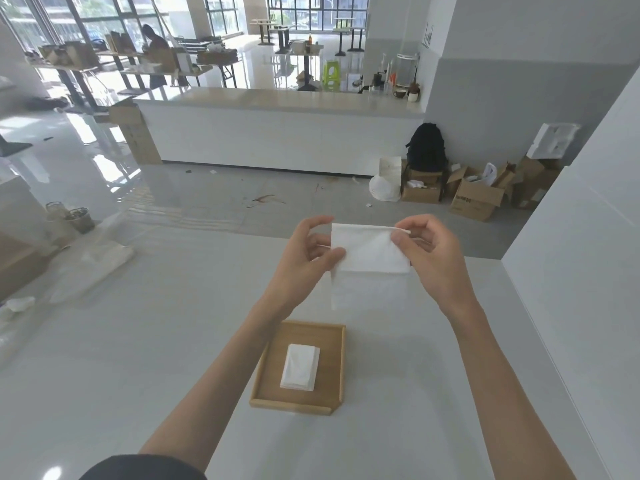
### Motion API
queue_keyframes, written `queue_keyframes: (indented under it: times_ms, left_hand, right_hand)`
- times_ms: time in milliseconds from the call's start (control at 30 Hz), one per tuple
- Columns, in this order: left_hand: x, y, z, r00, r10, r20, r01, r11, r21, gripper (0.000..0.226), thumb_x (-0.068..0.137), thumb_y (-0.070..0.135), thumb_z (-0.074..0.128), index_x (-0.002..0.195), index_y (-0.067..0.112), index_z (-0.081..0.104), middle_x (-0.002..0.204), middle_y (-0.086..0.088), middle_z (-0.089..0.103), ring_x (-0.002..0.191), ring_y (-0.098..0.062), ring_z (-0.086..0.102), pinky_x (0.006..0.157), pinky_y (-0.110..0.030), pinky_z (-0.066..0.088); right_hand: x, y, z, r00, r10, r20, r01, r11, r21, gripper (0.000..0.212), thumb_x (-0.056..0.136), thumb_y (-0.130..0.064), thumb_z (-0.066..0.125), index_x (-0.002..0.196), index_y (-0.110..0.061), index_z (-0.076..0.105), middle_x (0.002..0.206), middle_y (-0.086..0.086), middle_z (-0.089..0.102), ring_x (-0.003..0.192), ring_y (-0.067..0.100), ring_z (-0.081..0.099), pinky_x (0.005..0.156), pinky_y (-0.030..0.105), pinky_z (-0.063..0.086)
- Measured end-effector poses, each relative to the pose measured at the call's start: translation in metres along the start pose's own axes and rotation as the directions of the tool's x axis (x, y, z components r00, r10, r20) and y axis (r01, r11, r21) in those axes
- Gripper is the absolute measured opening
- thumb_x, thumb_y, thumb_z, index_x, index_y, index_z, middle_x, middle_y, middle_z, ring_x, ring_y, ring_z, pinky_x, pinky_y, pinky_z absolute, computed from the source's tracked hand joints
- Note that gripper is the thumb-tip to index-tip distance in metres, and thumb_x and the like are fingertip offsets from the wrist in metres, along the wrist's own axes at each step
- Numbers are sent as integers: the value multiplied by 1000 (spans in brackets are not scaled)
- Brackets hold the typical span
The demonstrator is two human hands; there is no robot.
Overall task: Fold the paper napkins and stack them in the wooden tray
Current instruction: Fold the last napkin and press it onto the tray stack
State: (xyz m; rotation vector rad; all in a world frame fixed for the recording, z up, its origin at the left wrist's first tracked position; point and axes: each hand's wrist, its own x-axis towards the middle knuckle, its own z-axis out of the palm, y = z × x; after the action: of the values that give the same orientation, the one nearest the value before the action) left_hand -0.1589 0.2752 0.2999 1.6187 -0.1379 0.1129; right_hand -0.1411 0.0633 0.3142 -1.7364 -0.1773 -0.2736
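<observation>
Held up in the air above the white table (138,341): one white paper napkin (369,268), partly folded, upper flap doubled down over a longer lower layer that hangs free. Pinched at its left edge by the left hand (308,251), thumb in front, other fingers behind and partly spread. Pinched at its top right corner by the right hand (427,251), thumb and forefinger closed on the paper, remaining fingers curled. Both forearms bare, reaching forward from the near edge of the table; a dark sleeve (145,467) at the bottom left.

Below the raised napkin, nearer the near edge and about midway across the table: a wooden tray (329,336), low-rimmed, lying flat. Inside it, near the middle, a small stack of folded napkins (300,371), white, edges roughly aligned, clear of the rims on all sides.

Beyond the far edge of the table: glossy floor, a long white counter (277,133), cardboard boxes (474,197) and a black backpack (426,147) against the wall.
</observation>
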Motion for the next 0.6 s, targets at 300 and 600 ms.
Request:
queue_keyframes:
  times_ms: [300,600]
  left_hand:
    - [3,-2,-4,996,27,-82,-28,999,-17,53,93,3,64,136,31,47,100,-14,72,82,-17,66,94,-37,52]
    - [2,-6,-3,990,100,102,-109,990,84,30,87,-1,69,100,26,71,116,-3,63,96,-22,68,86,-35,56]
  right_hand:
    - [-5,6,0,970,123,208,-139,988,65,67,94,-28,69,149,-42,34,105,0,76,90,10,74,69,20,55]
    - [0,14,3,996,-16,91,13,999,32,14,96,-13,67,109,-18,67,79,-14,60,67,3,53,65,13,43]
